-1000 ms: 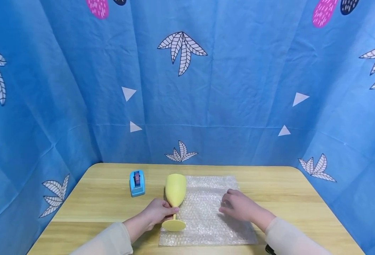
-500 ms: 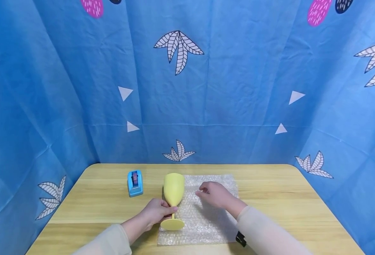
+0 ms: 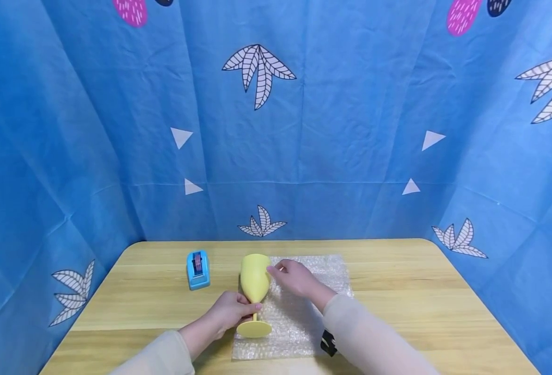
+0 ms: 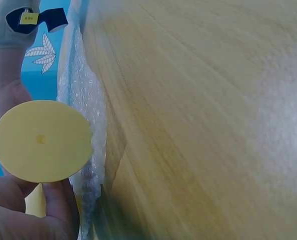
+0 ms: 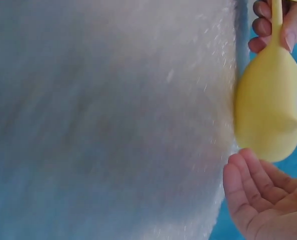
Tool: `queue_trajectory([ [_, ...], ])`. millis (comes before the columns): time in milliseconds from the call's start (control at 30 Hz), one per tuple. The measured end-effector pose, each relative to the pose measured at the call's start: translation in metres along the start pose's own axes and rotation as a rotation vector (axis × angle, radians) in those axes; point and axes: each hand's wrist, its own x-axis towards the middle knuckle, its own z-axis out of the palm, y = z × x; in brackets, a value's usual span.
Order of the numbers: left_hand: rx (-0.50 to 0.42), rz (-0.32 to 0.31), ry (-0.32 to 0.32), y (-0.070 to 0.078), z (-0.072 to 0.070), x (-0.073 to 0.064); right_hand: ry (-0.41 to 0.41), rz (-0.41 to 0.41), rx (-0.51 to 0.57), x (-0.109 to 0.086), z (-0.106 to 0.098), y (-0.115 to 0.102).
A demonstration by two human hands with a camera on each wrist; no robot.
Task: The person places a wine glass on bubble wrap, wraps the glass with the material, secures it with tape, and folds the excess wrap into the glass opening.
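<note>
A yellow goblet (image 3: 255, 278) lies on its side over the left part of a clear bubble wrap sheet (image 3: 332, 276), mouth away from me. My left hand (image 3: 229, 310) pinches its stem between thumb and fingers. The round foot (image 4: 42, 142) faces the left wrist camera and covers much of the goblet there. My right hand (image 3: 295, 277) is above the sheet, fingertips right at the bowl's rim on its right side. In the right wrist view its fingers (image 5: 253, 175) are loosely bent beside the bowl (image 5: 268, 100), not wrapped round it.
A blue tape dispenser (image 3: 198, 271) stands on the wooden table (image 3: 397, 281), left of the goblet. Blue patterned curtains (image 3: 341, 130) enclose the table at the back and sides. A black device (image 3: 328, 342) shows at the right sleeve.
My right hand has moved left across the bubble wrap, from its right part to the goblet's rim. The left hand and goblet have stayed in place.
</note>
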Motion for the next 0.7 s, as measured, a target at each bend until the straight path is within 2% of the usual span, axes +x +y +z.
queue_trajectory([
  [367,-0.008,0.017,-0.015,0.001,0.0,0.0,0.02,0.09,0.113,0.011,0.014,-0.017],
  [700,0.008,0.026,0.005,-0.002,0.001,0.002,0.041,0.189,0.139,0.022,0.021,-0.023],
])
